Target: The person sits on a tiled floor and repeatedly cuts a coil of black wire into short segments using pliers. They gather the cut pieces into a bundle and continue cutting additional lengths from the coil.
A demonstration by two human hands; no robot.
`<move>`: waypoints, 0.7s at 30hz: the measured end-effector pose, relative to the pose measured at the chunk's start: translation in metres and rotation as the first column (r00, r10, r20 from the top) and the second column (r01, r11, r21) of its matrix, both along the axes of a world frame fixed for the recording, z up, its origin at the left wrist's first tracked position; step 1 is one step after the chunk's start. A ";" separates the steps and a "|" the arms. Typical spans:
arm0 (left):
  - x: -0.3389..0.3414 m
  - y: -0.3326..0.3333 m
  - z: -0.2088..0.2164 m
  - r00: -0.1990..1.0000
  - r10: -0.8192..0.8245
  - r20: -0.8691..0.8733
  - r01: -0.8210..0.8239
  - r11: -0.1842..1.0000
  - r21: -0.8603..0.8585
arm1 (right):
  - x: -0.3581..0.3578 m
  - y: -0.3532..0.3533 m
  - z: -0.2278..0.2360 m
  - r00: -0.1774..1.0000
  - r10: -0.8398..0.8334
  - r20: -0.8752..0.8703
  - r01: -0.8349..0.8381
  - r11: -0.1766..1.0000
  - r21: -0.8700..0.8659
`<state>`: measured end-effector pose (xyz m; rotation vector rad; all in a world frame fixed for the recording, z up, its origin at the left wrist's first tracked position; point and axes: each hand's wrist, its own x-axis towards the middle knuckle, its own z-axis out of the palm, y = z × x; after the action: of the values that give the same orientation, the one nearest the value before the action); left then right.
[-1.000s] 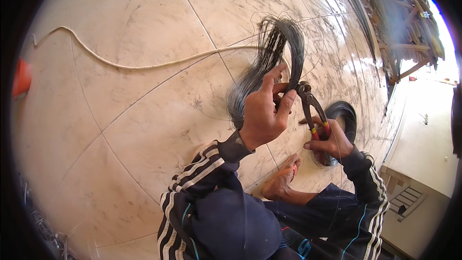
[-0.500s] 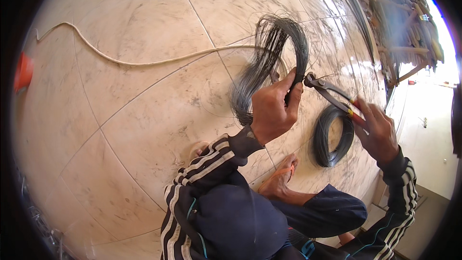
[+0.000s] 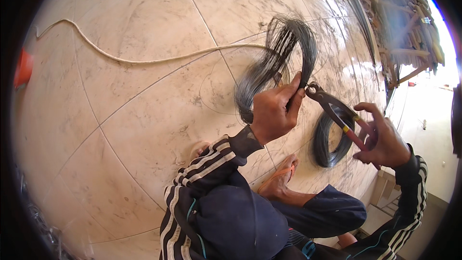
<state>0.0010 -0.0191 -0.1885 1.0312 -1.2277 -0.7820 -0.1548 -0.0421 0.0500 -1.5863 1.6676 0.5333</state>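
Observation:
My left hand (image 3: 276,110) is closed around a bundle of thin dark wire (image 3: 308,50), pinching it between thumb and fingers. The bundle loops up over the hand and hangs down on its left side. In my right hand (image 3: 389,139) are end-cutting pincers (image 3: 332,103) with dark metal jaws and red-and-yellow handles. Their jaws touch or nearly touch the wire right beside my left fingertips; which one, I cannot tell. The handles are spread, with my fingers around them.
A coil of dark wire (image 3: 318,139) lies on the tiled floor (image 3: 159,130) below the pincers, near my sandalled foot (image 3: 279,183). A pale cord (image 3: 144,61) snakes across the tiles to the left. An orange container (image 3: 24,69) stands at the left rim, stacked wood (image 3: 409,24) at the far right.
The pincers' handles have spread apart, and my right hand has shifted right and slightly down. My left hand keeps its hold while the wire bundle has moved slightly right.

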 end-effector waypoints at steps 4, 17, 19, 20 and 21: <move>0.001 -0.004 0.000 0.996 -0.008 -0.089 0.010 1.000 0.022 | -0.023 0.015 -0.009 0.818 0.547 -0.178 -0.552 0.662 -0.506; 0.016 -0.004 0.003 0.990 -0.075 0.122 0.068 0.996 0.062 | -0.077 -0.022 -0.031 0.820 -0.503 0.275 0.331 0.807 0.490; 0.014 -0.007 0.004 0.998 -0.027 0.052 0.027 1.000 -0.004 | -0.081 -0.020 -0.041 0.783 -0.566 0.259 0.432 0.794 0.428; 0.013 -0.007 0.004 1.000 -0.005 0.022 0.006 0.999 -0.032 | -0.071 -0.024 -0.041 0.877 -0.469 0.104 0.401 0.833 0.381; 0.007 -0.008 -0.001 0.998 0.051 -0.023 -0.052 0.995 -0.080 | -0.059 -0.029 -0.044 0.929 -0.364 -0.060 0.362 0.868 0.340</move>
<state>0.0083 -0.0269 -0.1891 0.9828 -1.2011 -0.6958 -0.2137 -0.0707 0.0060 -0.9881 1.7039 0.5832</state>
